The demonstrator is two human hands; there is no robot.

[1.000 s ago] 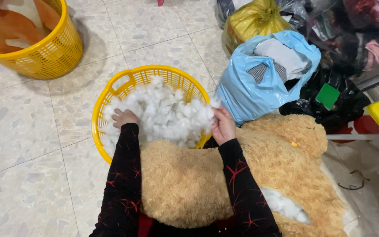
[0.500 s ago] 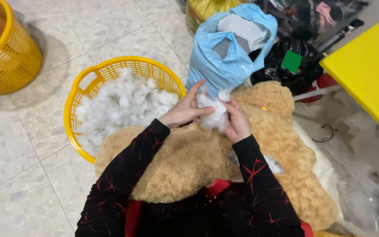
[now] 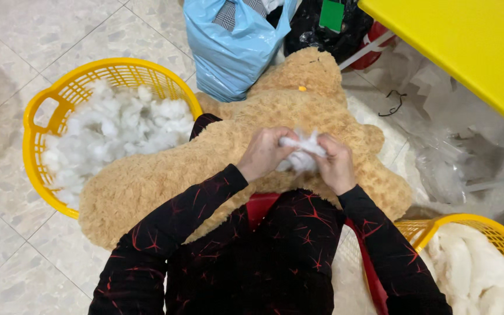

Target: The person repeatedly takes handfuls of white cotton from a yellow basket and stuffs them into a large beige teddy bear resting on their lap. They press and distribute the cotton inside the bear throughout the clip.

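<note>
White stuffing clump [image 3: 300, 153]: fluffy fibre wad, irregular shape, pinched between both hands right over the middle of the plush bear skin [image 3: 205, 169]. Left hand [image 3: 265, 153] and right hand [image 3: 336, 164] are drawn together, fingers closed on the clump from either side; wisps stick out above the knuckles. Clump has no clear long axis, roughly a ball.

Plush bear skin: tan, curly pile fabric, limp and flat, draped over the person's lap. Long axis runs diagonally, from the lower-left end up to the head [image 3: 307, 73] at upper right, head pointing away from the person. Small orange spot on the head. Sleeves are black knit with thin red star-like lines.

Relative to the bear skin:
- left of it, touching its edge: yellow plastic basket [image 3: 48, 108], round, slotted wall, cut-out handle, filled with loose white fibre tufts [image 3: 118, 131]
- just beyond the head: light blue plastic bag [image 3: 228, 52], crinkled, with checked cloth inside
- beyond and right of the head: black plastic bag with a green tag [image 3: 332, 14]
- far right: yellow tabletop [image 3: 473, 52], flat, smooth; clear plastic film [image 3: 444, 146] crumpled on the floor under it
- lower right: second yellow basket [image 3: 497, 230] holding white fleecy fabric [image 3: 473, 271]

Floor: pale speckled tiles [image 3: 24, 35]
</note>
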